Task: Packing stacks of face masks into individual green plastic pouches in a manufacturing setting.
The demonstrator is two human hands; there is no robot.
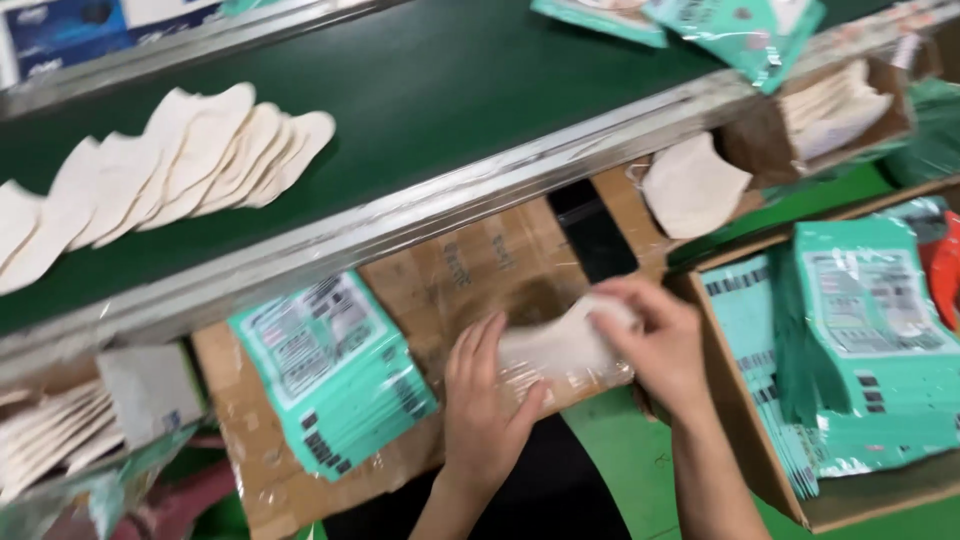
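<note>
The left hand [483, 405] and right hand [655, 345] both grip a white mask [562, 345], its long axis running left-right.

two hands are in view, a left hand [487, 405] and a right hand [655, 345], with one pale mask [560, 345] between them. one fanned row of masks [170, 165] lies on the green belt [450, 80], too overlapped to count. three stacks of teal packets show: one on the cardboard [335, 375], one in the box [850, 340], one on the belt's far edge [740, 30].
</note>
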